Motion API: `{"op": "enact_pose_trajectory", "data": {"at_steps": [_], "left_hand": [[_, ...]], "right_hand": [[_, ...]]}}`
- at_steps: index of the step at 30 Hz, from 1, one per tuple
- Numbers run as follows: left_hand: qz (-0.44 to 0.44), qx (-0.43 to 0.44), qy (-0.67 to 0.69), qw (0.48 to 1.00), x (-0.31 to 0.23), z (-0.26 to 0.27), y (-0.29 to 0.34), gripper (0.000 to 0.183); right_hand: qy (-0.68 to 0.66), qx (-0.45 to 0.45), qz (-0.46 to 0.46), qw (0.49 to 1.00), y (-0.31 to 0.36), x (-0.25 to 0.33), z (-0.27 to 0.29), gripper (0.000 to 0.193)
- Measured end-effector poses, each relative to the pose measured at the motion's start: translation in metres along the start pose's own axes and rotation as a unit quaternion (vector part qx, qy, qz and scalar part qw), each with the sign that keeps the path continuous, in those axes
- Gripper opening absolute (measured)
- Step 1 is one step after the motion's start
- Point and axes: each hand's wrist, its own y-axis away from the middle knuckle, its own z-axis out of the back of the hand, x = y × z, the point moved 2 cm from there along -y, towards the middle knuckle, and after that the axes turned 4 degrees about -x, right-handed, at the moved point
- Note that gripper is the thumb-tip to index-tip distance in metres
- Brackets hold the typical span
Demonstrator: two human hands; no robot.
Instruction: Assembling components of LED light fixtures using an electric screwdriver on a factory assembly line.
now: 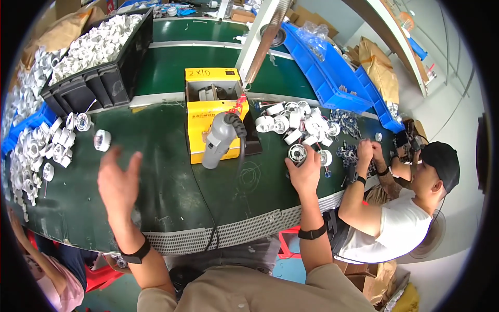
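My left hand (118, 182) hovers above the green work surface with its fingers apart and nothing in them. Just beyond its fingertips lies a single white round plastic housing (102, 140). On the right, my right hand (305, 174) grips a white ring-shaped part (297, 153) with a dark, spoked inside. A pile of similar white housings (312, 125) lies right beyond that hand, and another one (325, 157) sits beside its fingers. Between my hands hangs a grey power screwdriver (220, 141) with a black cable, in front of a yellow box (200, 143).
More white parts (31, 151) are heaped at the left, by a black crate (99, 83) full of white pieces. Blue bins (332, 78) stand at the back right. A slanted post (262, 39) rises behind the box. A co-worker (400, 218) handles small parts at the right; another person (57, 275) sits lower left.
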Motion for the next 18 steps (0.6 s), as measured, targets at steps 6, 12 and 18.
{"op": "enact_pose_trajectory", "data": {"at_steps": [6, 12, 18], "left_hand": [[0.034, 0.549, 0.326, 0.769, -0.054, -0.052, 0.057, 0.043], [0.095, 0.635, 0.450, 0.621, -0.064, -0.079, 0.073, 0.046], [0.088, 0.599, 0.502, 0.617, -0.060, -0.083, 0.076, 0.042]], "right_hand": [[-0.341, 0.208, 0.090, 0.912, 0.051, 0.055, 0.022, 0.067], [-0.531, 0.285, 0.072, 0.795, 0.076, 0.103, 0.026, 0.060], [-0.575, 0.419, -0.142, 0.689, 0.074, 0.087, 0.006, 0.034]]}}
